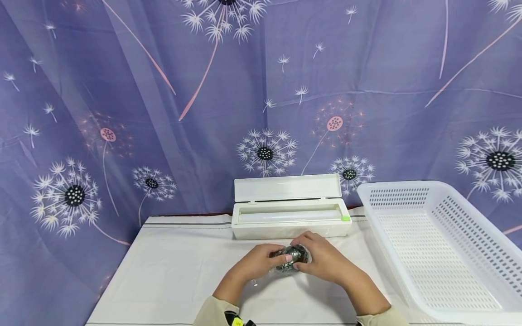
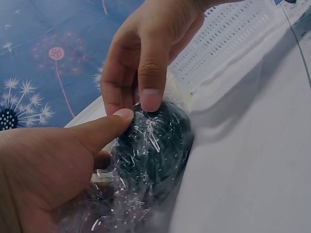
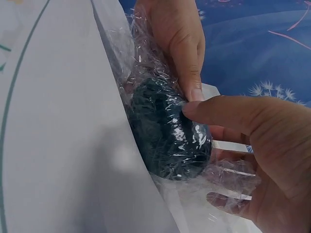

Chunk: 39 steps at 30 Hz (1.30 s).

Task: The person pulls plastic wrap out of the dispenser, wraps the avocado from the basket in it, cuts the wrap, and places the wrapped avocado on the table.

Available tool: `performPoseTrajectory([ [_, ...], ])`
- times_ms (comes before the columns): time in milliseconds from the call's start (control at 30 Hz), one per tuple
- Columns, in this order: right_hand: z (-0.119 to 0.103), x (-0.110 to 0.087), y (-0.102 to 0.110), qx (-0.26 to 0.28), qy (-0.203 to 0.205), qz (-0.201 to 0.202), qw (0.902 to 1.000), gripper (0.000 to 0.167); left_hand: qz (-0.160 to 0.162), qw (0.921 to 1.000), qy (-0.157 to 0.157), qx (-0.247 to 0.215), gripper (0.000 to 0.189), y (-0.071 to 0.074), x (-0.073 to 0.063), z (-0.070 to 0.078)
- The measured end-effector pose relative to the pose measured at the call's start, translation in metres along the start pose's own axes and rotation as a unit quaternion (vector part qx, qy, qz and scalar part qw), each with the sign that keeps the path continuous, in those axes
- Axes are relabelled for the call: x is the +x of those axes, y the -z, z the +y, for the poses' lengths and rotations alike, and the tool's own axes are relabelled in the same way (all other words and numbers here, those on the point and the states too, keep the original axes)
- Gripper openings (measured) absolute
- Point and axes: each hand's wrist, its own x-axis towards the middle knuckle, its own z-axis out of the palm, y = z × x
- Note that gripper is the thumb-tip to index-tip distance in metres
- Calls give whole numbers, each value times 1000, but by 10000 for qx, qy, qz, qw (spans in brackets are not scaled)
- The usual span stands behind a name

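Between both hands is a dark green, rounded object (image 1: 294, 256) wrapped in clear, crinkled cling film (image 2: 131, 204); its kind cannot be told through the shiny wrap. My left hand (image 1: 258, 262) grips its left end, thumb laid over the top. From the other side my right hand (image 1: 325, 259) holds the right end, thumb pressed on the film near the left thumb. Loose film bunches out at both ends, around the left fingers and by the right fingertips (image 3: 214, 199). Most of the fingers on the far side are hidden behind the object.
Just behind the hands stands a white cling film box (image 1: 291, 230), lid (image 1: 287, 188) raised, with a film roll (image 1: 289, 216) inside. A white perforated plastic basket (image 1: 412, 290) sits at the right on the white tablecloth (image 1: 171, 280). A purple dandelion-print curtain (image 1: 204, 149) hangs behind.
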Motion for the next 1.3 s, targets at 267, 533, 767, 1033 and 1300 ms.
performPoseTrajectory([
  [267, 0, -1, -1, 31, 29, -264, 9996, 53, -218, 9996, 195, 10, 32, 3, -2, 0],
  [533, 2, -1, -2, 382, -158, -355, 9985, 57, 118, 9994, 74, 332, 46, 3, -2, 1],
  [767, 3, -3, -4, 337, 9, -216, 9992, 45, 761, 9968, -186, 145, 42, 3, -1, 5],
  [1033, 5, -1, -5, 385, -17, -190, 9991, 40, 775, 9952, -581, 168, 30, 2, -3, 9],
  [1300, 5, 1, -5, 605, -276, -329, 9972, 42, 464, 9947, -715, 575, 40, 5, -5, 12],
])
